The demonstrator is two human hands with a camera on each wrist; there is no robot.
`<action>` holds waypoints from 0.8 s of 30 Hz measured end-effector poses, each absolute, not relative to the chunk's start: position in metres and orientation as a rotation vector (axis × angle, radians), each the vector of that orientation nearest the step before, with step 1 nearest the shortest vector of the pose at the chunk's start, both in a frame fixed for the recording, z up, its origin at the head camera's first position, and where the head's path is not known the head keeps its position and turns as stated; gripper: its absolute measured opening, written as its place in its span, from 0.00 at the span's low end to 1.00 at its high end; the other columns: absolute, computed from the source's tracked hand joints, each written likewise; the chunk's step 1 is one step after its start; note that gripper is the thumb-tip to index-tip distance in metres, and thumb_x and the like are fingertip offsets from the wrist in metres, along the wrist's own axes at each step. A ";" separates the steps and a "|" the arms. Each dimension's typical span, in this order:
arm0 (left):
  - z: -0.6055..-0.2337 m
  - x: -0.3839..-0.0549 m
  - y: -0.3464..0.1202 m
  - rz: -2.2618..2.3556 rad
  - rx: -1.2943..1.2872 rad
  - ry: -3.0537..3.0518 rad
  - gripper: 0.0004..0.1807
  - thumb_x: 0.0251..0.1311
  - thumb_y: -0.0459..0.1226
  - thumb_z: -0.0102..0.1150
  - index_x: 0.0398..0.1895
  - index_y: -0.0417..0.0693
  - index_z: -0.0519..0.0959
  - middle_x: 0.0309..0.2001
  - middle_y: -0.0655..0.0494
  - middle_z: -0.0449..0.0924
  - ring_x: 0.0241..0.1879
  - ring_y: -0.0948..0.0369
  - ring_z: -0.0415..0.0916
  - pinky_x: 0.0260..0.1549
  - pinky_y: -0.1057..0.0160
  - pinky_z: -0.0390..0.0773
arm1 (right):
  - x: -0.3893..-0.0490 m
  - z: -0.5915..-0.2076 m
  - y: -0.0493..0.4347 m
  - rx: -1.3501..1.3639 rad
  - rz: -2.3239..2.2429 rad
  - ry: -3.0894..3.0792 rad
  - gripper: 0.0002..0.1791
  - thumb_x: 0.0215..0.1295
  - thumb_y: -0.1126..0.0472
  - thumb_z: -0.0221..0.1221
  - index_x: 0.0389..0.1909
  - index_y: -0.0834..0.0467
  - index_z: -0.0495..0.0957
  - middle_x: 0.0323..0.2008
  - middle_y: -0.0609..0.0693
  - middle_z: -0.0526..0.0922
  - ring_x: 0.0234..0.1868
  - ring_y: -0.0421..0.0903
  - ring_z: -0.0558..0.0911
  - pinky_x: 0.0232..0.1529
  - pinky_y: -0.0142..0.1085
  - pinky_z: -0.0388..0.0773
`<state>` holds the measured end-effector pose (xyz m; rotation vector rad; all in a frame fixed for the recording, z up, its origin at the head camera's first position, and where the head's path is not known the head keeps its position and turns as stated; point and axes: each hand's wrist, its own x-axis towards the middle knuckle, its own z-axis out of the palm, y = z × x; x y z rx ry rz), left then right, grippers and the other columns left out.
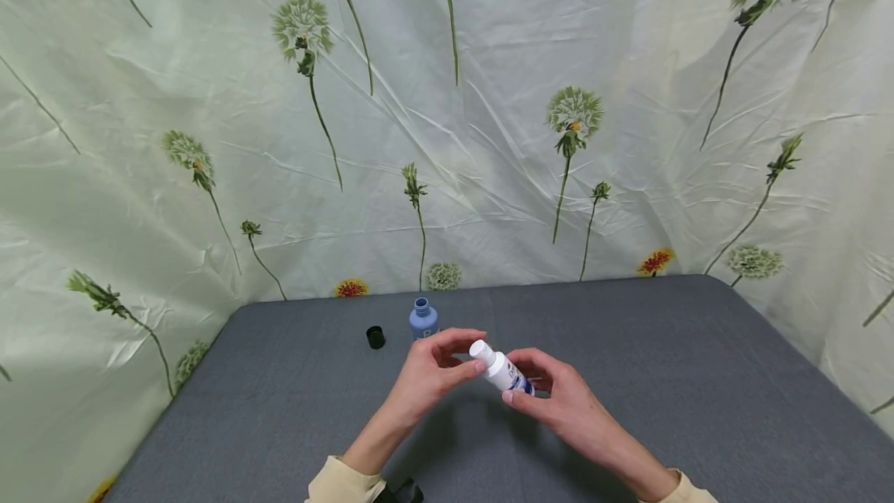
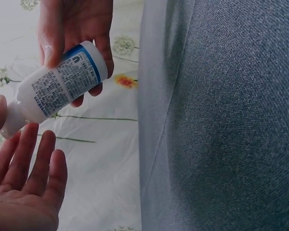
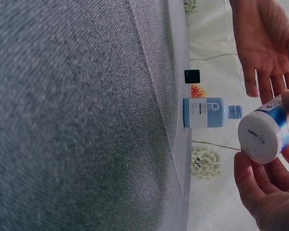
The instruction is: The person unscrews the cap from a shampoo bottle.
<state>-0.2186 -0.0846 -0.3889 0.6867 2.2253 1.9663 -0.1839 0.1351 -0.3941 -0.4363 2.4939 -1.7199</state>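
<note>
A small white bottle (image 1: 501,371) with a blue band is held tilted above the table, its white cap (image 1: 481,350) up and to the left. My right hand (image 1: 566,398) grips the bottle's body near its base, thumb on the near side. At the cap end, my left hand (image 1: 429,375) pinches the cap between thumb and forefinger; its other fingers are spread in the left wrist view. Fine printed text (image 2: 53,89) covers the side of the bottle there. The flat white base (image 3: 260,138) faces the right wrist camera.
Behind my left hand stands an upright blue bottle (image 1: 423,320) with an uncapped threaded neck. A black cap (image 1: 375,338) lies left of it on the grey cloth-covered table (image 1: 293,402). A flower-patterned curtain (image 1: 489,177) hangs along the table's far edge.
</note>
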 end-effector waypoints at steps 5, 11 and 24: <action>-0.390 -0.220 -0.087 1.976 0.857 2.055 0.24 0.63 0.32 0.64 0.63 0.47 0.76 0.61 0.52 0.77 0.59 0.54 0.73 0.53 0.52 0.74 | -0.184 -0.394 0.135 -0.424 -1.720 2.492 0.24 0.62 0.52 0.68 0.56 0.56 0.76 0.46 0.49 0.81 0.48 0.46 0.77 0.51 0.46 0.73; -0.390 -0.220 -0.089 1.966 0.914 1.945 0.21 0.67 0.31 0.59 0.63 0.44 0.75 0.60 0.49 0.76 0.59 0.51 0.74 0.54 0.53 0.74 | -0.185 -0.395 0.136 -0.452 -1.715 2.499 0.24 0.62 0.52 0.68 0.56 0.56 0.76 0.46 0.49 0.81 0.48 0.47 0.78 0.51 0.45 0.74; -0.389 -0.219 -0.086 1.970 0.699 2.178 0.16 0.61 0.36 0.68 0.51 0.45 0.81 0.49 0.51 0.82 0.46 0.50 0.77 0.42 0.58 0.79 | -0.183 -0.395 0.134 -0.464 -1.721 2.489 0.23 0.62 0.52 0.68 0.55 0.56 0.76 0.45 0.49 0.81 0.47 0.47 0.77 0.51 0.46 0.73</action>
